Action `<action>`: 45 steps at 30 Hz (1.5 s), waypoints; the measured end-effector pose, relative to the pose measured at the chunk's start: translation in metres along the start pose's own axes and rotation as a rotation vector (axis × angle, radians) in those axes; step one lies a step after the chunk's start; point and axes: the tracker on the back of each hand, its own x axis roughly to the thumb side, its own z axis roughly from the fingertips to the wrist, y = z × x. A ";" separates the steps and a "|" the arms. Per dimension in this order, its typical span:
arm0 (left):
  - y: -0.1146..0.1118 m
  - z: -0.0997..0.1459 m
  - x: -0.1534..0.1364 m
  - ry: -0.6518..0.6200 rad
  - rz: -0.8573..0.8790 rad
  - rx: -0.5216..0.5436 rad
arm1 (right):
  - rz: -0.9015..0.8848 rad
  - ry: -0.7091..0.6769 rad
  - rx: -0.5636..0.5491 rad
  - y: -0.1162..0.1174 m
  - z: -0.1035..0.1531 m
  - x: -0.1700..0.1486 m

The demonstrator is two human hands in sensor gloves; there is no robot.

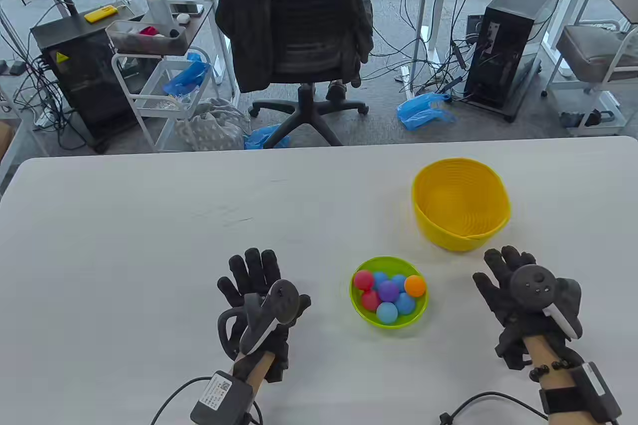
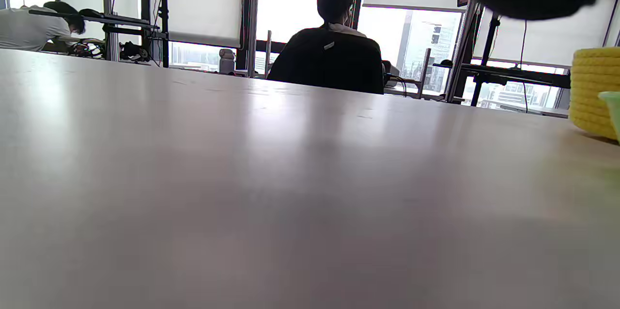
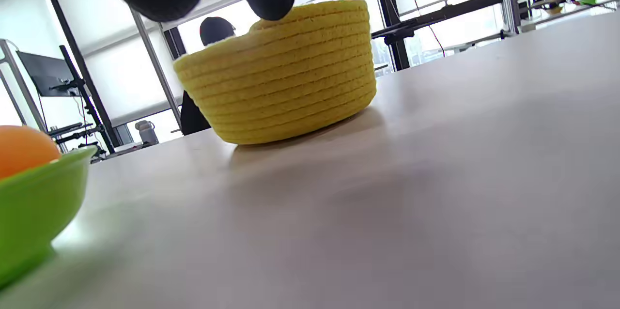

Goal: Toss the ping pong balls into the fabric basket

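White table [image 1: 149,245]: both gloved hands, left [image 1: 261,303] and right [image 1: 528,295], rest flat, apparently empty, fingers spread; the right next picks from the green plastic bowl of coloured balls [image 1: 389,291] to its left, yellow woven fabric basket [image 1: 461,203] just ahead.

We see a yellow basket [image 1: 461,203] with ridged coils on a white bench [image 1: 149,225]. A lime green bowl [image 1: 389,291] holds red, blue, purple and orange balls [image 1: 388,291]. Both hands, left hand [image 1: 259,290] and right hand [image 1: 518,295], wear black gloves.

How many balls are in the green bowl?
8 that I can see, all in the green bowl: 2 red, 1 purple, 1 orange ball and 4 blue. More may hide underneath.
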 end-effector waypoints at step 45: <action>0.012 0.021 0.017 -0.049 -0.032 0.075 | -0.096 -0.419 0.190 0.003 -0.013 0.107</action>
